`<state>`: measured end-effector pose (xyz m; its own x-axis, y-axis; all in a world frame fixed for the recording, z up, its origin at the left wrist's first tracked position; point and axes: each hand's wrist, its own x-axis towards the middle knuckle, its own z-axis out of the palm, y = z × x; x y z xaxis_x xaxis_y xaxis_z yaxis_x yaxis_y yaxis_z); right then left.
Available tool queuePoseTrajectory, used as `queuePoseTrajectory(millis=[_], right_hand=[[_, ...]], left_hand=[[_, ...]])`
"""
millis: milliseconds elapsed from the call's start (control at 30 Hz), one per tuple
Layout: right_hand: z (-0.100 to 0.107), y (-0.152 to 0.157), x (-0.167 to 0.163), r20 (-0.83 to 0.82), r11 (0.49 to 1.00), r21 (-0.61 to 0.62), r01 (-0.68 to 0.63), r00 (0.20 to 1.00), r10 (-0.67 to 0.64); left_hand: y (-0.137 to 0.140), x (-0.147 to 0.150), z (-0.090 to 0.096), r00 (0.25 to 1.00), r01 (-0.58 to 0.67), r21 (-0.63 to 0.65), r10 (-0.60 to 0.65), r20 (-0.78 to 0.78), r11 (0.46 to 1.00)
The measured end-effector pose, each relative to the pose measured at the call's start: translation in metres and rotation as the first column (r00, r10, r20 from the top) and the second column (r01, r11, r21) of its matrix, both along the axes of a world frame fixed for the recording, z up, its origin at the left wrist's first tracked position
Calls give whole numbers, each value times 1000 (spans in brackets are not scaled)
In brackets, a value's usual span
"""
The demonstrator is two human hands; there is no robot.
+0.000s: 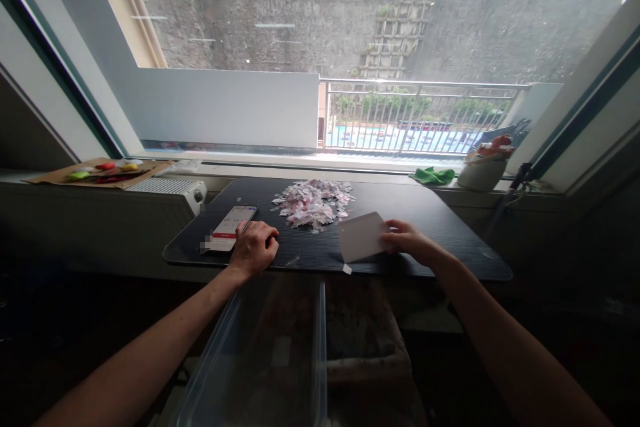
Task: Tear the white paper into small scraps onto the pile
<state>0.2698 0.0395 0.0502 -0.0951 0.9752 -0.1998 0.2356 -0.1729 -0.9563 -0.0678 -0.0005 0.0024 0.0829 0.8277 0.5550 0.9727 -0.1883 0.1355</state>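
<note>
My right hand (403, 238) grips a white flat card (361, 239) by its right edge, fingers and thumb pinching it. The card is tilted above the dark table (400, 200), close to the front edge. My left hand (256, 245) rests on the table with its fingers curled; their undersides are hidden. It lies against the right side of a smartphone (233, 227) with a lit screen, partly covering it. Beyond both hands is a heap of small torn paper scraps (313, 203). One white scrap (347, 269) sits at the front edge, just below the card.
Below the table's front edge stands a clear plastic bin (323, 347), with a second container (367, 363) to its right. A radiator (173, 192) is on the left. A green cloth (433, 176) and a white pot (483, 170) sit on the sill beneath the window.
</note>
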Motion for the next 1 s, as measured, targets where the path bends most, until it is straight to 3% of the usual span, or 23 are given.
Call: queuePoseTrajectory(millis=[267, 367, 500, 733, 867, 1000], right_hand=[[5, -7, 6, -23, 997, -36, -67, 998, 66], [-2, -1, 2, -54, 997, 41, 67, 996, -65], [-22, 11, -22, -178, 937, 199, 286, 951, -252], [-47, 17, -63, -183, 861, 419, 287, 956, -230], [-49, 16, -64, -133, 874, 431, 223, 974, -183], [-49, 14, -60, -198, 820, 424, 384, 923, -330]], left_hand=[[1, 0, 0, 1000, 5, -2, -5, 13, 1000], [0, 1, -1, 1000, -1, -2, 1, 24, 1000], [0, 1, -1, 1000, 1, -7, -1, 31, 1000], [-1, 2, 0, 999, 5, -17, -5, 51, 1000], [-1, 2, 0, 999, 5, -14, -4, 51, 1000], [0, 2, 0, 999, 2, -9, -1, 49, 1000]])
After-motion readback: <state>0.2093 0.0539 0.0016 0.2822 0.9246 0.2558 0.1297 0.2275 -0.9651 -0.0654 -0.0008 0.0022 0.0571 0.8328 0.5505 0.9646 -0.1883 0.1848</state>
